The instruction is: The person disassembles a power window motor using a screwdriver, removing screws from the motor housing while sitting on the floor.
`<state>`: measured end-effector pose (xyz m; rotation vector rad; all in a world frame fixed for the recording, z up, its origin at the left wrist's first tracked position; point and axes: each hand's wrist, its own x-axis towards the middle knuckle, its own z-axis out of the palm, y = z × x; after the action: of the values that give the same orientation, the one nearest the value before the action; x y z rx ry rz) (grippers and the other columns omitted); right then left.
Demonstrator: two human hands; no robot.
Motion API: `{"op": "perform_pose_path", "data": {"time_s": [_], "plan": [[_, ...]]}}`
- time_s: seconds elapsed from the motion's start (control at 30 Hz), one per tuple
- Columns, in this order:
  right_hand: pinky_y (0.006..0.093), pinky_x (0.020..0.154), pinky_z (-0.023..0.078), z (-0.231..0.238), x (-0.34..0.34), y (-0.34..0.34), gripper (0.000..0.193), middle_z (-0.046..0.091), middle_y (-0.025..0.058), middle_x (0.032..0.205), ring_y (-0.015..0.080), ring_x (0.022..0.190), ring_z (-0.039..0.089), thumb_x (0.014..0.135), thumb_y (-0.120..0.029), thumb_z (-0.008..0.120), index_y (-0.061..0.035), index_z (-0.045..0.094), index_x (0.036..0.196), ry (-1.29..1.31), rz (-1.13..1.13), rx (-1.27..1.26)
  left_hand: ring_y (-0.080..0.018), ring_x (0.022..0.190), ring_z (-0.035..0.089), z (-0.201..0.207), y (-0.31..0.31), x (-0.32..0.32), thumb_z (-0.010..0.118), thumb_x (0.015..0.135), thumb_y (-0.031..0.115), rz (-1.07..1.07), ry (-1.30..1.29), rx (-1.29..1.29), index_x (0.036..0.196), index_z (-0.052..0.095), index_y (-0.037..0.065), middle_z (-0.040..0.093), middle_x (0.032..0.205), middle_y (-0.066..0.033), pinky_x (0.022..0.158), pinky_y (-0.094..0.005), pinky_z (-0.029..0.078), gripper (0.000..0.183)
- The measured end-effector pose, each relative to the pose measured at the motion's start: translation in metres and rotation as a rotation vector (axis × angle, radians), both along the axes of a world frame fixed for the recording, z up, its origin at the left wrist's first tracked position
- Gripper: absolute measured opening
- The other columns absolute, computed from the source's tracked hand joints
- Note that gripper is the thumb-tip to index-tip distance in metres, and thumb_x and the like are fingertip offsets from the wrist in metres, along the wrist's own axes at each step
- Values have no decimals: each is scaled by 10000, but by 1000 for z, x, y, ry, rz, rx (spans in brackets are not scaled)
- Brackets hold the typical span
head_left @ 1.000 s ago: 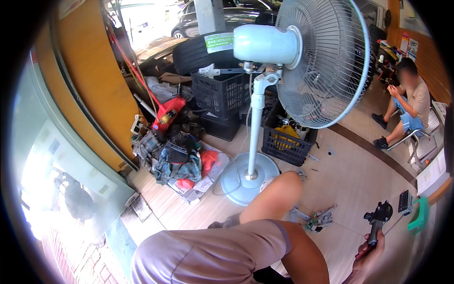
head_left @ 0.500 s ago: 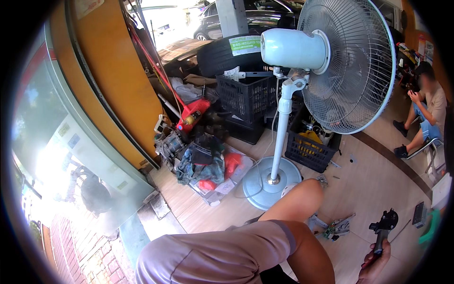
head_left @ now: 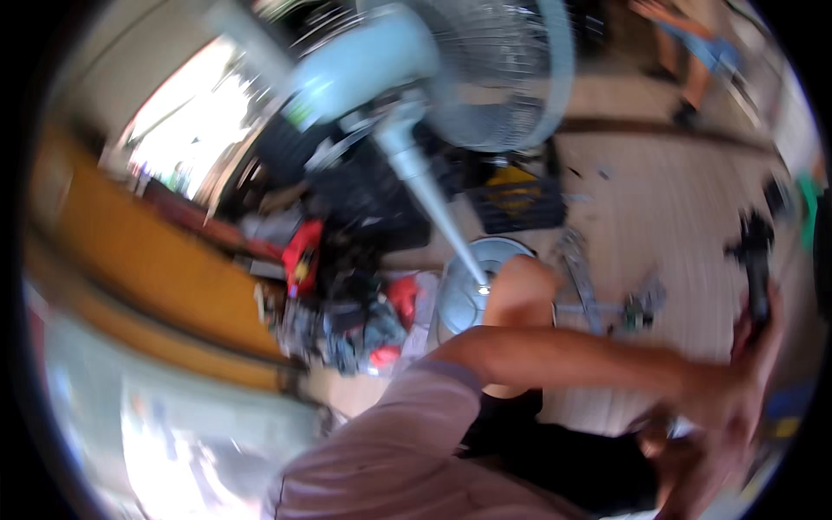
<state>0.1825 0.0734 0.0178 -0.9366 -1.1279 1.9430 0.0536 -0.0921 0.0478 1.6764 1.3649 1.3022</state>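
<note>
A black part with a knobby head and a grey handle (head_left: 757,260) stands up from my right hand (head_left: 764,328), whose fingers are wrapped round its lower end. Something dark red shows beside the handle in the same grip. My left forearm reaches across to the right, over my bent knee (head_left: 520,282). My left hand (head_left: 715,400) lies near or over my right wrist, but motion smears its fingers, so I cannot make out whether it holds anything. Beyond the forearm, metal and green loose parts (head_left: 641,305) lie on the floor.
A light blue standing fan (head_left: 364,61) rises ahead on its round base (head_left: 464,299). Behind it are dark crates (head_left: 516,204); cloths and red bags (head_left: 400,303) are heaped to its left. A seated person (head_left: 693,43) is at the far right, beyond a small dark block (head_left: 777,198).
The view has swung and tilted, with blur. My left arm has stretched across to the right, bringing its hand close to my right hand. My right hand still grips the black-headed part.
</note>
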Motion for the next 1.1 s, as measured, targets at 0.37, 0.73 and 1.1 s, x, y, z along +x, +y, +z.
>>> {"op": "perform_pose_path", "data": {"time_s": [0.37,0.73,1.1], "plan": [[248,321,317,39,-9,-10,324,517,32,521,122,362,454,924,-332,603,-34,655,809,37,51,5,-180,806,658,-30,97,-30,571,954,324,128,-479,-94,1039,643,-29,686,872,-108,768,-327,518,370],[218,366,327,-9,-12,-14,245,535,12,604,78,418,448,939,-324,628,-86,597,891,71,184,-53,-307,645,629,-33,124,-17,411,967,553,-198,-1146,-581,1081,575,37,630,853,-136,532,-395,524,553],[229,386,339,-12,-34,-18,293,510,1,601,77,455,461,950,-367,610,-74,607,964,-101,342,-57,-168,685,607,-48,120,-41,621,876,281,171,-1157,-444,881,618,77,622,742,-47,634,-302,495,204]]}}
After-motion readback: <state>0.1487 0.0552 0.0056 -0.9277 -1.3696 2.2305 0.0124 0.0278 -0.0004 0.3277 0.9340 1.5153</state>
